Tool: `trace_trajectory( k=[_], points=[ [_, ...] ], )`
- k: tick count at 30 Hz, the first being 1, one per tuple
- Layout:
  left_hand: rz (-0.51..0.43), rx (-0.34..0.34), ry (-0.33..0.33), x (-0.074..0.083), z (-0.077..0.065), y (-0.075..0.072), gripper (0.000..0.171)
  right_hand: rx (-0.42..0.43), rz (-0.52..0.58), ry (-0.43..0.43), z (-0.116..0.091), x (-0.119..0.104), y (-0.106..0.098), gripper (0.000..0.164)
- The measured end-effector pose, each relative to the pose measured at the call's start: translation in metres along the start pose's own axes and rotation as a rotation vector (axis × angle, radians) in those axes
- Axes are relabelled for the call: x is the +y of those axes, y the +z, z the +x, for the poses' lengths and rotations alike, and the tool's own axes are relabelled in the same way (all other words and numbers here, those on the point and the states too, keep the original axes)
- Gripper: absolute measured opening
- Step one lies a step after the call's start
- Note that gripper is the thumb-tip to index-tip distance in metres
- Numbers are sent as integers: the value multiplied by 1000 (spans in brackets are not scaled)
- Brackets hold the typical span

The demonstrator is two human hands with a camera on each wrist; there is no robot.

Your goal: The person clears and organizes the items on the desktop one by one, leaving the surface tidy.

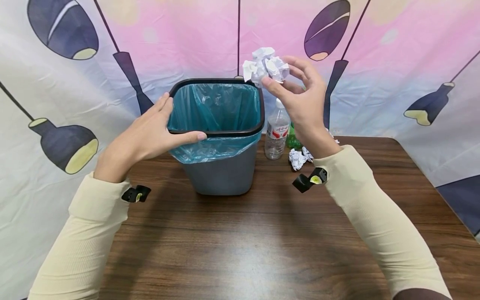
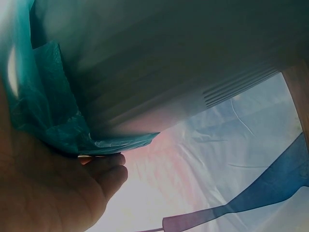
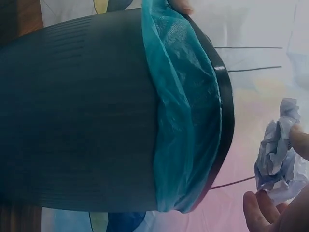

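Note:
A grey trash bin with a black rim stands on the table, lined with a teal plastic bag folded over its edge. My left hand rests against the bin's left rim, thumb along the front and straight fingers at the side; the left wrist view shows its palm beside the bag's fold. Just above the bin's back right corner, my right hand holds crumpled white paper between thumb and fingers. In the right wrist view the crumpled paper is apart from the rim.
Right of the bin stands a clear plastic bottle with a red and white label. A green bottle is partly hidden behind my right wrist. More crumpled paper lies on the wooden table. A patterned cloth hangs behind.

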State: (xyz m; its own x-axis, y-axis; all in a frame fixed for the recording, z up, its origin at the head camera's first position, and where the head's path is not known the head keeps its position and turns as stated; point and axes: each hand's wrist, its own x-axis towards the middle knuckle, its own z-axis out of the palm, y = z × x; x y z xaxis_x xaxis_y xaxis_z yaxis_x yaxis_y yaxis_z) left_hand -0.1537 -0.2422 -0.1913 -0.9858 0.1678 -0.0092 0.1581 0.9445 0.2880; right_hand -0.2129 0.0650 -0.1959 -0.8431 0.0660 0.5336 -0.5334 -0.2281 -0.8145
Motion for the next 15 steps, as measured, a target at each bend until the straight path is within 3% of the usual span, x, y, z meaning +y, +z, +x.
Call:
trace_trajectory(
  k=[7, 15],
  points=[
    [-3, 3, 0, 1, 0, 0, 124, -43, -30, 1, -3, 0, 7, 56],
    [-6, 7, -2, 1, 0, 0, 124, -47, -88, -7, -4, -3, 1, 57]
  ],
)
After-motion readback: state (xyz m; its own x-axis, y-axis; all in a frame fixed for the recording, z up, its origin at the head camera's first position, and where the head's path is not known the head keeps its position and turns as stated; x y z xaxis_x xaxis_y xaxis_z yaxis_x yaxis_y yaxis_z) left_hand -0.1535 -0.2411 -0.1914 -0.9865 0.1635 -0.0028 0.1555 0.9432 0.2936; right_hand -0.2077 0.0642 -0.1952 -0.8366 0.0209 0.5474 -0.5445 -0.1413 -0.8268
